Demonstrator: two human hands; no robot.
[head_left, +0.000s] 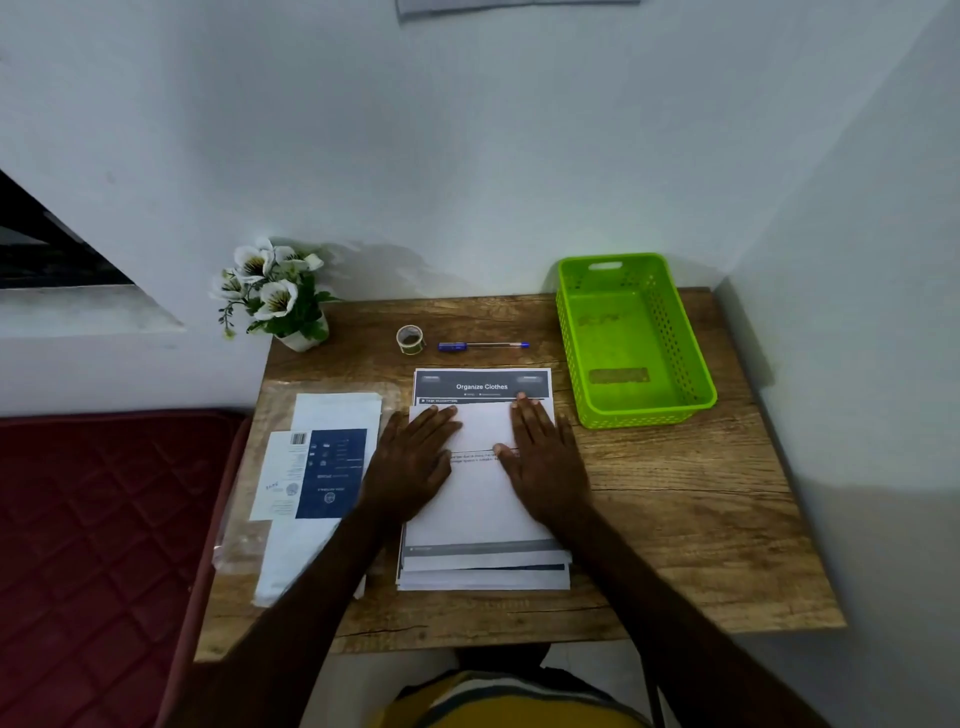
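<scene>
My left hand (410, 462) and my right hand (543, 462) both lay flat on the top sheet (480, 504), with the fingers straight and a little spread. They pressed down and gripped nothing. The sheet rested on a stack of papers (483, 577) in the middle of the wooden surface (675, 519). It looked folded up over itself, with its free edge just under the dark printed header. I judged this paper to be very light and thin. It was soft enough to bend under its own weight, and smooth enough to slide over the sheets below if I pushed it sideways. It would also crease easily and keep the crease, so the pressure had to go straight down. To lift it, I would take hold at a corner or a side edge with thumb and fingertip, because the flat middle offered nothing to pinch. The other palm should hold the stack so that only one sheet came up. The white envelopes (332, 410) lay just beside the stack on my left, and the green basket (701, 402) stood near on my right.
</scene>
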